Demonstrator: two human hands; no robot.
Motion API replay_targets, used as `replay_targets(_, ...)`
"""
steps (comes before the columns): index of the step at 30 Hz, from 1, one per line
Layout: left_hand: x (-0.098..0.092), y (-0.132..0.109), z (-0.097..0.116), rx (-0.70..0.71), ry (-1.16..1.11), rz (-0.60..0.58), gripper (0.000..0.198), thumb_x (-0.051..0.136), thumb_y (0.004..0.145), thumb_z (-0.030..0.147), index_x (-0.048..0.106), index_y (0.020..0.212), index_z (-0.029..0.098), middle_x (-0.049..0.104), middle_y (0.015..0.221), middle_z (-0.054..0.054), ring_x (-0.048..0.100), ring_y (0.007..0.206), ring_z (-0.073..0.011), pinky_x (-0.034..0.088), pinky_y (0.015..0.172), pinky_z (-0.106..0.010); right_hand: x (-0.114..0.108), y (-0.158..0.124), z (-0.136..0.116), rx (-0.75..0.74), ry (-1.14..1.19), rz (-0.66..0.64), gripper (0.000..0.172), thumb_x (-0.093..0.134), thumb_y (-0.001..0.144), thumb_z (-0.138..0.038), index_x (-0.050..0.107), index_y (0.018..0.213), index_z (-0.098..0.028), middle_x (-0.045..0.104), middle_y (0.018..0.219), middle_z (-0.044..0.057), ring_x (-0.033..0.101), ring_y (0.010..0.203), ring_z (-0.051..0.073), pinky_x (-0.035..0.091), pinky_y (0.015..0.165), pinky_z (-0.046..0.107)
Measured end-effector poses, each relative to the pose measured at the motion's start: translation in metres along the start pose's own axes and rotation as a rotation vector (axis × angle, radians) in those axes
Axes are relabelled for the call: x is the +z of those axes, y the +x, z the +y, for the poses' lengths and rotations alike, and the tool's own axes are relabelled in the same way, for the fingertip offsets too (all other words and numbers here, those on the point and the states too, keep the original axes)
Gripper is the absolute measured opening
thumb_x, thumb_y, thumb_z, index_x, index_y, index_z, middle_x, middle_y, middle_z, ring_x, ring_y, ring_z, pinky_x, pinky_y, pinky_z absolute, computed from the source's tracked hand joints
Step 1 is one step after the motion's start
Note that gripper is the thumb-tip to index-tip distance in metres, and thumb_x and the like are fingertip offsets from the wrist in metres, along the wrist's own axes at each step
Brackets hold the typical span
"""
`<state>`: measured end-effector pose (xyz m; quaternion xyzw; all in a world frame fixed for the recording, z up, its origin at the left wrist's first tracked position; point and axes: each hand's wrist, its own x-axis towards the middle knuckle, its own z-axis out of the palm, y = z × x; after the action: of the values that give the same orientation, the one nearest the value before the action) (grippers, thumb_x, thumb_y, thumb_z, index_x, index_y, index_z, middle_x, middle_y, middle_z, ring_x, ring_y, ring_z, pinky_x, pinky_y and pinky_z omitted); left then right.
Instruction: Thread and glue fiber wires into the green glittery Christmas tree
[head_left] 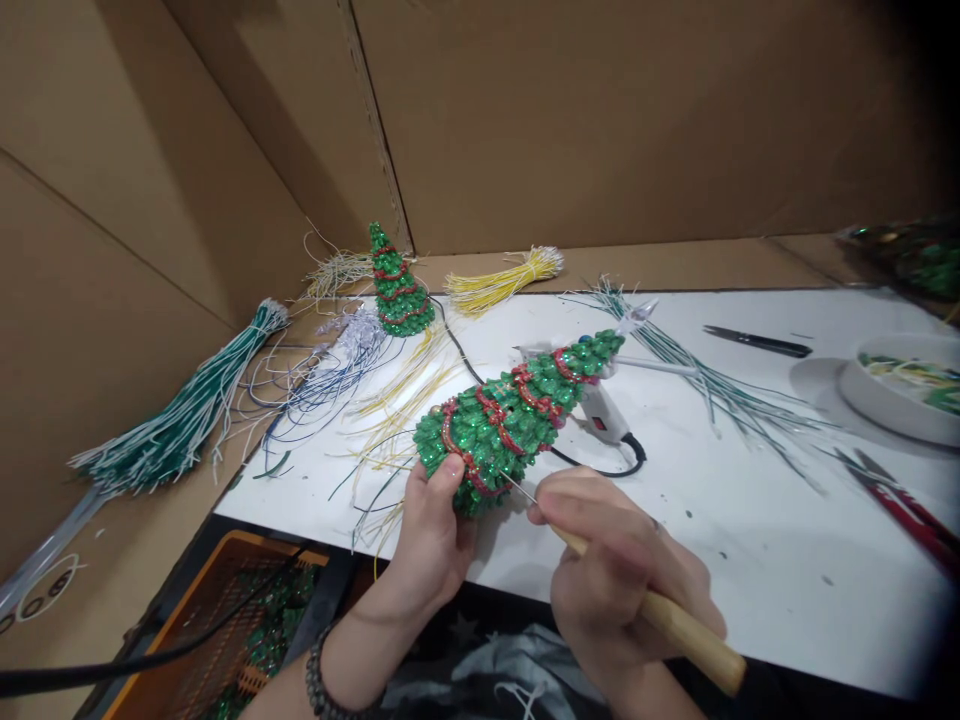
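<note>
A glittery green miniature Christmas tree (495,425) with red garlands lies tilted above the white table, its clear star tip toward the upper right. My left hand (436,520) grips it near the base, thumb on the lower branches. In my right hand (622,570) is a wooden-handled awl (694,640); its thin metal shaft meets the lower side of the tree. Whether the point has gone in, I cannot tell. Behind the tree, a white glue gun (606,415) with a black cord is partly hidden.
A second small tree (397,290) stands at the back. Around are bundles of green wires (187,410) and yellow wires (506,280), a black cutter (757,341), red-handled scissors (904,510) and a white bowl (892,400). An orange crate (187,600) sits below left.
</note>
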<state>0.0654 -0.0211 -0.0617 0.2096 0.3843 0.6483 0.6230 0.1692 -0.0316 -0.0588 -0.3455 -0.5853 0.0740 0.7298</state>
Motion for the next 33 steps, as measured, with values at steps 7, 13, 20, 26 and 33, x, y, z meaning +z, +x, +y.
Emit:
replay_targets(7, -0.003, 0.0, -0.002, -0.006, -0.019, 0.004, 0.031, 0.079, 0.069, 0.027, 0.071, 0.097, 0.018, 0.076, 0.081, -0.001, 0.07, 0.072, -0.0143, 0.055, 0.066, -0.021, -0.004, -0.001, -0.001, 0.022, -0.011, -0.031, 0.032, 0.042, 0.099, -0.029, 0.065, 0.079, -0.02, 0.061, 0.062, 0.0, 0.064, 0.06, 0.015, 0.052, 0.054, 0.03)
replay_targets(13, -0.005, 0.002, -0.003, 0.005, 0.003, -0.008, 0.03, 0.077, 0.071, 0.027, 0.07, 0.098, 0.019, 0.075, 0.079, -0.001, 0.071, 0.076, -0.0144, 0.055, 0.07, -0.02, -0.003, -0.002, 0.0, 0.035, 0.009, -0.027, 0.033, 0.04, 0.1, -0.031, 0.065, 0.081, -0.021, 0.06, 0.062, 0.0, 0.063, 0.058, 0.015, 0.051, 0.052, 0.03)
replay_targets(20, -0.003, 0.003, -0.003, -0.007, -0.026, -0.02, 0.031, 0.076, 0.071, 0.026, 0.07, 0.1, 0.018, 0.076, 0.085, -0.002, 0.071, 0.076, -0.0149, 0.056, 0.07, -0.022, -0.001, -0.006, 0.005, -0.015, 0.043, 0.011, 0.035, 0.04, 0.1, -0.037, 0.066, 0.083, -0.02, 0.062, 0.064, 0.001, 0.061, 0.056, 0.015, 0.05, 0.05, 0.031)
replay_targets(26, -0.003, 0.001, -0.002, -0.011, -0.005, 0.011, 0.027, 0.078, 0.069, 0.027, 0.07, 0.094, 0.018, 0.076, 0.082, -0.002, 0.071, 0.077, -0.0141, 0.056, 0.071, -0.021, -0.003, -0.005, 0.004, -0.088, -0.066, -0.011, 0.034, 0.042, 0.1, -0.036, 0.064, 0.081, -0.019, 0.062, 0.065, 0.002, 0.062, 0.06, 0.015, 0.052, 0.051, 0.03)
replay_targets(33, -0.003, 0.001, -0.002, -0.03, 0.01, 0.075, 0.031, 0.083, 0.064, 0.036, 0.068, 0.083, 0.017, 0.073, 0.078, -0.001, 0.067, 0.067, -0.0123, 0.055, 0.062, -0.021, -0.006, 0.006, -0.005, -0.304, -0.188, -0.132, 0.026, 0.048, 0.096, -0.026, 0.064, 0.082, -0.012, 0.064, 0.071, 0.006, 0.062, 0.066, 0.014, 0.054, 0.055, 0.026)
